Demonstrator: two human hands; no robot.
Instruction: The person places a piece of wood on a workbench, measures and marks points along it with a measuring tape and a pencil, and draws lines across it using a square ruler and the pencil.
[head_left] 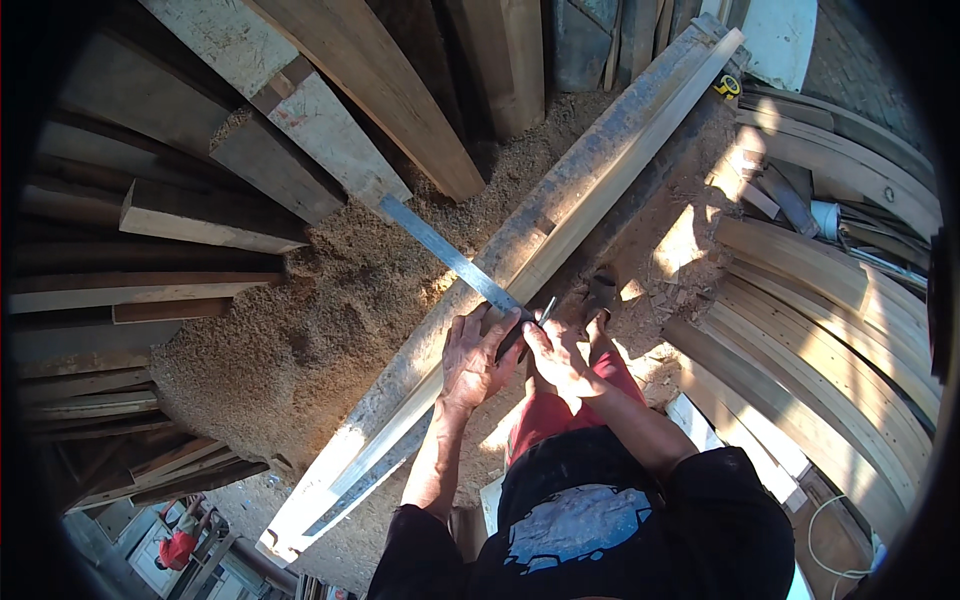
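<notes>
A long pale timber lies on a weathered beam that runs from lower left to upper right. Across both rests a try square, its steel blade pointing to the upper left over the sawdust. My left hand is closed around the square's dark stock at the timber's near edge. Beside it, almost touching, my right hand pinches a thin, pencil-like stick by the stock. The stick's lower end is hidden by my fingers.
Sawdust is heaped beyond the beam, with stacked boards ending at it. A yellow-and-black tape measure sits near the beam's far end. Curved-looking planks lie to my right. Another person in a red shirt is far off at lower left.
</notes>
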